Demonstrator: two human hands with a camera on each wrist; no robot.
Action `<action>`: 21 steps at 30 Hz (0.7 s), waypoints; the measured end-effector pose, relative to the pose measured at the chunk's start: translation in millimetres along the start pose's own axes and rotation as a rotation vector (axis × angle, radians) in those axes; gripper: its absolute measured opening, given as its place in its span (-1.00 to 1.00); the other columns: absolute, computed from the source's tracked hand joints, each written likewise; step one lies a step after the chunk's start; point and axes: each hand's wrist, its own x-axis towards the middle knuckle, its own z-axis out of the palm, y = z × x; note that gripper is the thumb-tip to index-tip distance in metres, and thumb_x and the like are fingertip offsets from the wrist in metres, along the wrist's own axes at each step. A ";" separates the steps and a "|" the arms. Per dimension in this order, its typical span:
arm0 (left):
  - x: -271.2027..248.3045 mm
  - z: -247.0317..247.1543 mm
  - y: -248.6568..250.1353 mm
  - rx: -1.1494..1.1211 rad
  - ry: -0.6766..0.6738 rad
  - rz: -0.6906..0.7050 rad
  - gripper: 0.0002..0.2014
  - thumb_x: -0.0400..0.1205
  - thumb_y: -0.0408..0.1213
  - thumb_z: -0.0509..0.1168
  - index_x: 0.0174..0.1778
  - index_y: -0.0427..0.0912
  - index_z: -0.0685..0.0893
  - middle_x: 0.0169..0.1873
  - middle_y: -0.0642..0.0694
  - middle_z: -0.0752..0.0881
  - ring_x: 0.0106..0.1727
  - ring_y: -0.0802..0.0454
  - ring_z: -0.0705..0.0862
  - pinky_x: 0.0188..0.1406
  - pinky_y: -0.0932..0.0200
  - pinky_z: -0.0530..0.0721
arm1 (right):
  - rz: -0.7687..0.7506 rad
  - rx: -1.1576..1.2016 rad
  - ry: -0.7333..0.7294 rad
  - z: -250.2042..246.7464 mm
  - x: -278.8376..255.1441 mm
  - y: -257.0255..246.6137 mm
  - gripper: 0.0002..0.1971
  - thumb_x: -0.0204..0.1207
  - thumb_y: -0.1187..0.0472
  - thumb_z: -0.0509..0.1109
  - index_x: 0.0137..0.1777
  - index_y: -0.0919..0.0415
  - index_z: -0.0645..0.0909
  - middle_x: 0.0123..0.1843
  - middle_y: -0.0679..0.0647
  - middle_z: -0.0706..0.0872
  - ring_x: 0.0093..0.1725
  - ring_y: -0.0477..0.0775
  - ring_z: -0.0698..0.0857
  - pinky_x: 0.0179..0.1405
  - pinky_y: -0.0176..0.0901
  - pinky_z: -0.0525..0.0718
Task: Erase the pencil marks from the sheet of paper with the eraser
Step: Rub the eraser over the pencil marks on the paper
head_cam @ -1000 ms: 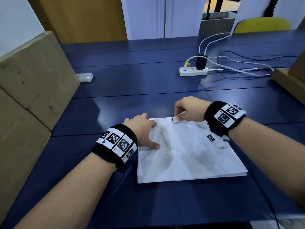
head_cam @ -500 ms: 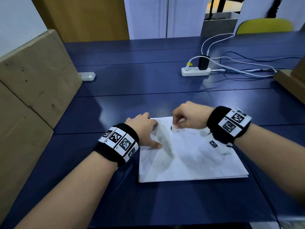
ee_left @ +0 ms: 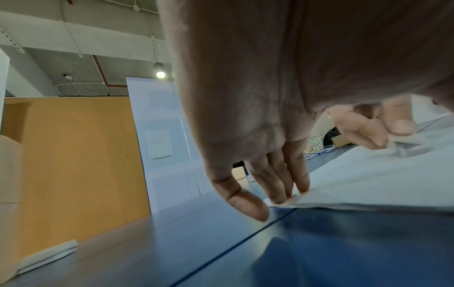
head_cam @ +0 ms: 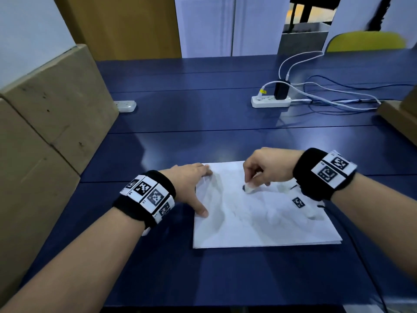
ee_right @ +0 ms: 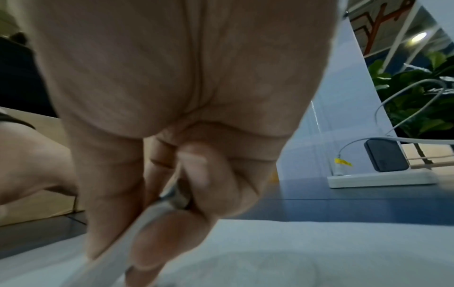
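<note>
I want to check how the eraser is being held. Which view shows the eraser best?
The head view: the eraser shows whole, pinched by the right hand, its dark tip on the paper. The right wrist view shows it close but blurred and half hidden by fingers; the left wrist view shows only a small pale blur.

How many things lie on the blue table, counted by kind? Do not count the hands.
Paper sheets: 1
Erasers: 1
Power strips: 2
Black chargers: 1
Cardboard boxes: 2
Total: 7, cables not counted.
</note>
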 end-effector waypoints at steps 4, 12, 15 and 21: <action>-1.9 -1.0 0.6 0.013 -0.022 0.013 0.19 0.22 0.30 0.58 0.70 0.03 0.13 0.64 0.18 0.16 0.62 0.09 0.24 0.61 -0.21 0.22 | 0.094 -0.066 0.209 -7.8 15.1 7.1 -0.88 0.49 0.03 0.54 -0.16 -0.01 0.66 -0.17 -0.10 0.79 -0.30 -0.13 0.71 -0.16 -0.20 0.63; -4.6 0.5 -1.6 -0.015 -0.014 0.008 0.19 0.22 0.30 0.57 0.71 0.11 0.09 0.68 0.22 0.05 0.67 0.12 0.15 0.65 -0.25 0.07 | 0.037 -0.031 0.100 7.4 -6.9 -2.6 -0.87 0.51 0.11 0.53 -0.23 -0.07 0.66 -0.21 -0.16 0.78 -0.47 -0.28 0.67 -0.38 -0.44 0.53; -10.1 0.8 1.5 0.023 -0.010 -0.002 0.16 0.29 0.32 0.53 0.72 0.07 0.05 0.70 0.19 -0.02 0.68 0.11 0.14 0.65 -0.26 0.00 | 0.051 -0.100 0.145 9.6 -7.5 -5.2 -0.78 0.53 0.07 0.51 -0.28 -0.15 0.57 -0.24 -0.26 0.70 -0.26 -0.27 0.67 -0.28 -0.46 0.48; -35.6 22.1 -0.4 0.149 0.025 0.049 0.07 0.44 0.41 0.31 0.73 0.01 -0.04 0.72 0.04 -0.19 0.72 0.13 -0.15 0.62 -0.18 0.03 | 0.140 -0.056 0.165 13.9 -20.5 -15.0 -0.79 0.52 -0.12 0.49 -0.10 -0.02 0.66 -0.10 -0.18 0.77 -0.01 -0.08 0.71 -0.32 -0.31 0.44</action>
